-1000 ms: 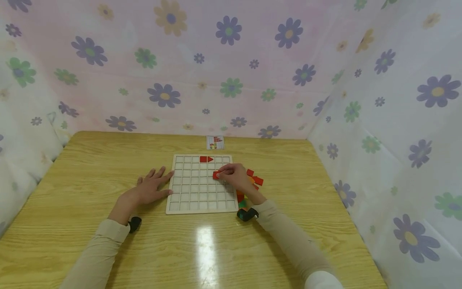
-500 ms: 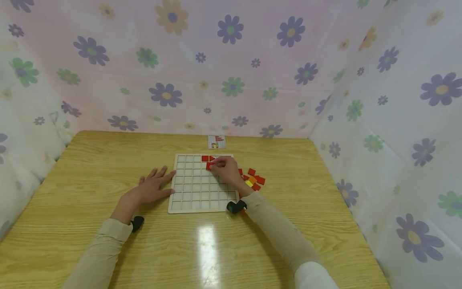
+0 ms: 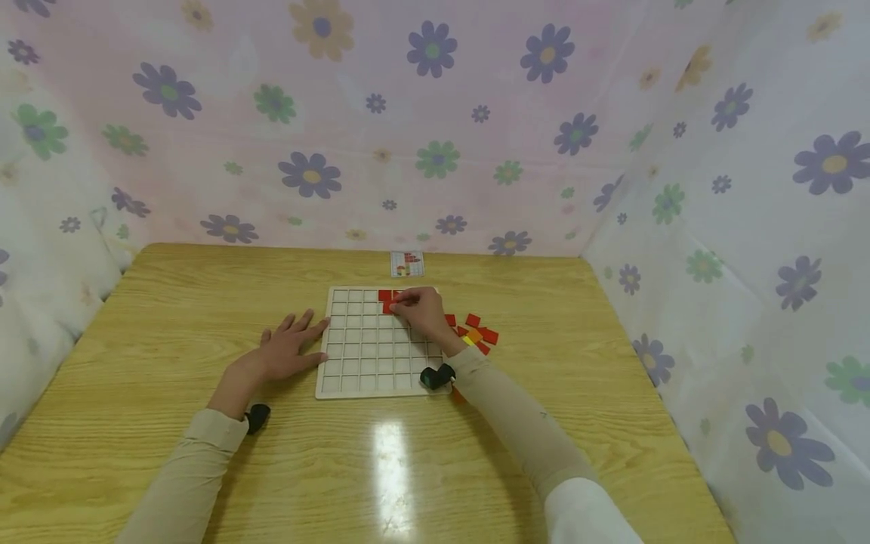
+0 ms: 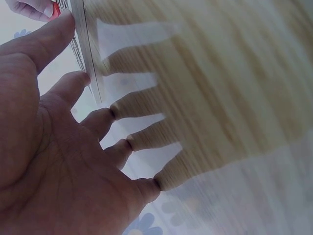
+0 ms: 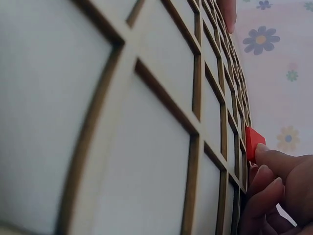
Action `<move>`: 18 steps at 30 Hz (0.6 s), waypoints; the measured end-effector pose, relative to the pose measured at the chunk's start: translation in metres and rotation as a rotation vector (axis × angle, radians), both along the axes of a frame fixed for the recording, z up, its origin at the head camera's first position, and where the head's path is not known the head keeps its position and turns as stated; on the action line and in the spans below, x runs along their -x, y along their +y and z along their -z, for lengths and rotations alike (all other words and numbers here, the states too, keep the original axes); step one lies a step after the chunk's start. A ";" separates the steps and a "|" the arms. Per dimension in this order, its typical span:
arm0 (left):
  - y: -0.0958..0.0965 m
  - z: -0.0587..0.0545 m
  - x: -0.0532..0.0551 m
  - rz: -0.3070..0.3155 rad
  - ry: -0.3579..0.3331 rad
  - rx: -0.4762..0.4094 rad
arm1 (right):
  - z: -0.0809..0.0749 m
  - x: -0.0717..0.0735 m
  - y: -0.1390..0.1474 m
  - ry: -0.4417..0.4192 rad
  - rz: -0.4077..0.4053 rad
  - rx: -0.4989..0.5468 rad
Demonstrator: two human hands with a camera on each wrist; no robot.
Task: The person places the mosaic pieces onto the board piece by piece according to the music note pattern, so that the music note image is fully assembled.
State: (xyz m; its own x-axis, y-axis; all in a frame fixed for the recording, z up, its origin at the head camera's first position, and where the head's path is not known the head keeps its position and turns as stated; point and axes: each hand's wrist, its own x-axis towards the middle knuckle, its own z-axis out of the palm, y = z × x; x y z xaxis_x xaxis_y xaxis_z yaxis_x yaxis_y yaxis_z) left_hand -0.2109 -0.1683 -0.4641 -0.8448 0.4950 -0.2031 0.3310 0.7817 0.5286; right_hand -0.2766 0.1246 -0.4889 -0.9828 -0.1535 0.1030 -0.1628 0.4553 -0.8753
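Observation:
A pale gridded wooden board point(image 3: 368, 370) lies in the middle of the table. My right hand point(image 3: 426, 315) is over its upper right part, pinching a red square tile point(image 3: 387, 308) between thumb and fingers at the second row. Just above it, another red square point(image 3: 384, 295) sits in the top row; the red pointed piece beside it is mostly hidden by my fingers. With fingers spread, my left hand point(image 3: 280, 357) rests on the table, its thumb and index fingertips at the board's left edge. In the left wrist view, the board's side point(image 4: 88, 46) shows by the thumb.
Right of the board lies a loose pile of tiles: red ones point(image 3: 488, 335), an orange one point(image 3: 474, 337) and a yellow one, partly behind my right arm. A small printed card point(image 3: 407, 264) lies behind the board. Flowered cloth point(image 3: 435, 159) hangs around the table point(image 3: 272, 468).
My right hand has moved up and left across the board with the red square tile, from near the third row to just below the top-row red square. The left hand stays put.

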 end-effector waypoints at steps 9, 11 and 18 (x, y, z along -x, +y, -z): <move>-0.002 0.002 0.001 -0.001 0.001 -0.003 | -0.004 0.000 -0.006 0.001 0.007 -0.030; -0.002 0.002 0.001 0.002 0.006 0.001 | -0.003 0.001 -0.007 0.005 0.012 -0.036; -0.001 0.002 0.001 0.001 0.011 0.008 | 0.000 0.002 -0.006 0.009 0.008 -0.048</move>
